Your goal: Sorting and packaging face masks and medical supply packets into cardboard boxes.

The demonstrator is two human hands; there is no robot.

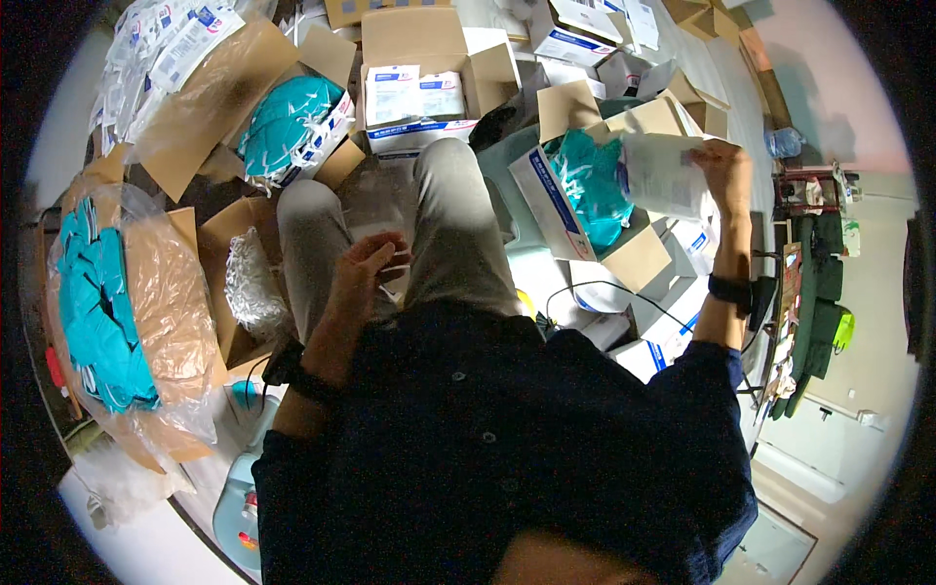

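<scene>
My right hand [720,174], raised on the right, is closed on the edge of a translucent plastic bag [667,177]. The bag hangs over an open carton [558,207] holding a bundle of teal, cloth-like items [593,190]. My left hand [369,263] is above my lap with its fingers curled. A small white strip shows just below those fingers; what they grip is too unclear to name. Between my knees, beyond the left hand, there is a hazy, see-through patch [378,200] that looks like thin plastic.
At far left, a plastic-lined carton holds folded teal fabric [102,302]. Beside it, a brown box contains a white stringy bundle [255,283]. Ahead are a carton of white packets [414,96], another teal bundle [292,127] and a packet heap [180,54]. A dark cable [624,289] runs near my right arm.
</scene>
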